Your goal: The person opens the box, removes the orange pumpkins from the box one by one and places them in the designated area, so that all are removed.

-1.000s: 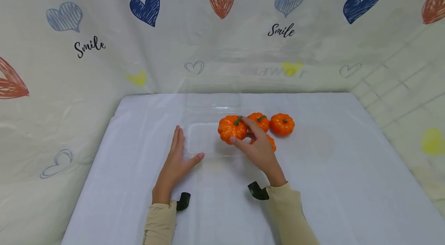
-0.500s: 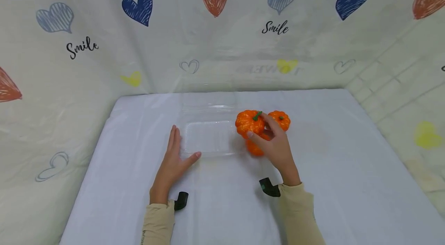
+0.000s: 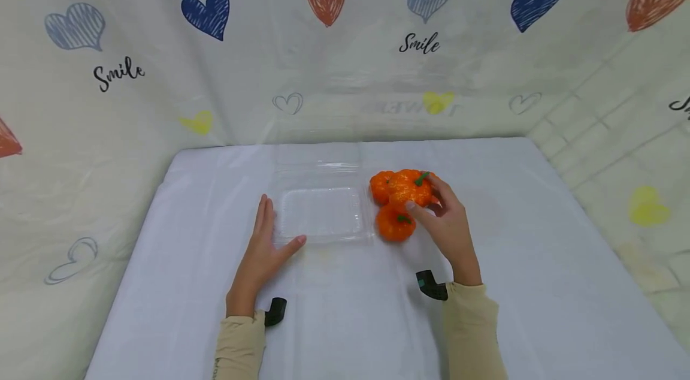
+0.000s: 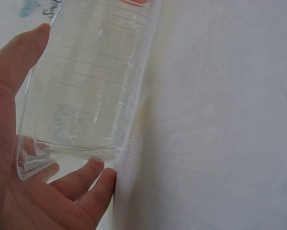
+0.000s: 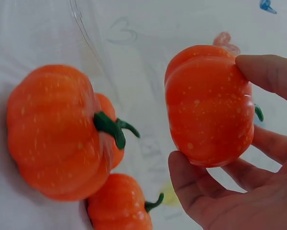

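My right hand pinches an orange toy pumpkin with a green stem between thumb and fingertips. In the head view it hangs over a group of similar pumpkins, partly covering them. One loose pumpkin sits at the front of the group, another pumpkin behind it to the left. A third is mostly hidden behind the held one. To their left lies a clear plastic clamshell box with nothing in it. My left hand is spread at the box's front left corner, its fingers along the left side, thumb at the front edge.
The box's transparent lid stands raised at the back, hinged to the base. A white cloth covers the table. Behind it hangs a pale curtain printed with hearts.
My right hand has carried the held pumpkin rightward, from over the box's right part to above the other pumpkins. My left hand keeps its place at the box. The head view has shifted slightly.
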Demonstrator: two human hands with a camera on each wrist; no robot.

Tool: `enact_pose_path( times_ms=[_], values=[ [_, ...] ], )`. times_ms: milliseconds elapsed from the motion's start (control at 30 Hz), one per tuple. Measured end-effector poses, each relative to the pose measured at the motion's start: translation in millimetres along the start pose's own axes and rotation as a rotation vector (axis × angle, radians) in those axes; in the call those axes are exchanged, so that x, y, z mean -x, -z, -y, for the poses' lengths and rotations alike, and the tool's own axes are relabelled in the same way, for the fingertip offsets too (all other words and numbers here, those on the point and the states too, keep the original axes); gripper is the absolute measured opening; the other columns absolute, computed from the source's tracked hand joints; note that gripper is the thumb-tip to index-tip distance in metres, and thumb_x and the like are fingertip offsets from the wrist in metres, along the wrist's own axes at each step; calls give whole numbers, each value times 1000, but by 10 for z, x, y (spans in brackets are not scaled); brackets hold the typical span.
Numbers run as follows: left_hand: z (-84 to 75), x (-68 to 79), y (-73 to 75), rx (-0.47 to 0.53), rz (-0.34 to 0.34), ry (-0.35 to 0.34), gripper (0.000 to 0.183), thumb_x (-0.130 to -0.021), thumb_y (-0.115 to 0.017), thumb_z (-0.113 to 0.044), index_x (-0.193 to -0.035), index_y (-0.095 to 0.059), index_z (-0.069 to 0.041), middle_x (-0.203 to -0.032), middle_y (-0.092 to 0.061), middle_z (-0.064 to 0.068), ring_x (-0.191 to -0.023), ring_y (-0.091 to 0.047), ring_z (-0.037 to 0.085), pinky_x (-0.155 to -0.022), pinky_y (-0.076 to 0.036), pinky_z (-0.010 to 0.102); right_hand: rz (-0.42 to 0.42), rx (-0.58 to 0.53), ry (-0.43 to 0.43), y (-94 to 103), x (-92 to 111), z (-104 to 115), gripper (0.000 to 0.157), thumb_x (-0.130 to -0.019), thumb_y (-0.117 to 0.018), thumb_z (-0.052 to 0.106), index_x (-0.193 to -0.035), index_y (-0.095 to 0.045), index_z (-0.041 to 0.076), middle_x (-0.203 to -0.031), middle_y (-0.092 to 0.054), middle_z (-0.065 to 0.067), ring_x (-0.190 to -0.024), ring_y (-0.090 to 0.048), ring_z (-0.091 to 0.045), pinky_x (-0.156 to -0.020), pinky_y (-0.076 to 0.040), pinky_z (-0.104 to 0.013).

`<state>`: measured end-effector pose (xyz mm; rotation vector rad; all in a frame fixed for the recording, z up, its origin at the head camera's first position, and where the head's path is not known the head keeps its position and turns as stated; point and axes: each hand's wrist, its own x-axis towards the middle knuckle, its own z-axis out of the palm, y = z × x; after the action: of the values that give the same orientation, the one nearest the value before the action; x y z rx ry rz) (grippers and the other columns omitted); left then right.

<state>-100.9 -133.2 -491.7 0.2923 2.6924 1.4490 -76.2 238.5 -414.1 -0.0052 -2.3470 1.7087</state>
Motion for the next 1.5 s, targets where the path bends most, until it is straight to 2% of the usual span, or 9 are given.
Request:
enact_pose_path(
  times_ms=[200,367,533,667,800,1167,1267,1400,1500],
  values=[
    [0,1,23,-4,-3,-7,121,-94,-76,-62,-173,4,-15,-179,11,-4,-160,-25,32,-127,-20,60,-24,-11,-40,108,13,-48,70,-102,-75,16,-164,-43,8,-164,-45,-5,-147,-45,-27,-114,-44,-24],
    [6,0,32,-2,-1,-3,122,-94,-76,-61,-173,3,-15,-179,12,-5,-160,-24,33,-127,-20,60,-43,-41,-83,157,34,-89,70,-103,-74,19,-165,-43,11,-166,-43,-4,-144,-46,-27,-108,-45,-16],
    [-1,9,32,-1,3,5,121,-94,-76,-62,-173,3,-15,-179,12,-6,-160,-26,32,-127,-20,61,-63,-92,-93,187,38,-120,66,-104,-70,13,-164,-43,7,-166,-42,-8,-146,-44,-31,-104,-47,-15],
    [-19,15,37,4,5,8,121,-94,-76,-61,-173,3,-15,-178,12,-8,-160,-27,32,-127,-21,61,-67,-133,-80,212,36,-157,63,-104,-67,8,-162,-43,2,-166,-42,-11,-150,-40,-33,-106,-46,-15],
    [-29,14,40,4,5,9,121,-94,-76,-61,-173,3,-15,-178,12,-7,-159,-29,33,-127,-22,61,-68,-118,-94,255,50,-208,61,-105,-66,10,-162,-44,4,-166,-42,-9,-151,-38,-32,-108,-44,-16],
    [-35,6,22,10,10,11,121,-93,-77,-60,-173,3,-14,-179,12,-6,-159,-29,33,-126,-22,61,-53,-59,-211,406,142,-372,62,-105,-65,15,-163,-44,7,-167,-41,-8,-151,-38,-29,-109,-42,-15],
    [-29,7,17,14,10,7,121,-94,-77,-60,-173,2,-14,-179,12,-5,-159,-29,33,-126,-22,61,-40,-42,-231,432,142,-421,62,-105,-66,17,-163,-45,10,-167,-42,-7,-150,-39,-29,-113,-42,-20],
    [-17,10,8,14,11,7,121,-94,-76,-60,-173,3,-15,-179,12,-7,-160,-27,32,-127,-21,60,-22,-23,-273,472,140,-472,62,-103,-66,16,-162,-45,10,-166,-41,-6,-148,-39,-29,-121,-38,-40],
    [-7,16,3,18,15,8,121,-94,-76,-61,-173,4,-17,-178,13,-8,-160,-25,30,-127,-20,60,3,-31,-307,498,137,-512,64,-102,-66,12,-161,-43,9,-166,-40,-9,-146,-39,-30,-123,-34,-52]
  ],
)
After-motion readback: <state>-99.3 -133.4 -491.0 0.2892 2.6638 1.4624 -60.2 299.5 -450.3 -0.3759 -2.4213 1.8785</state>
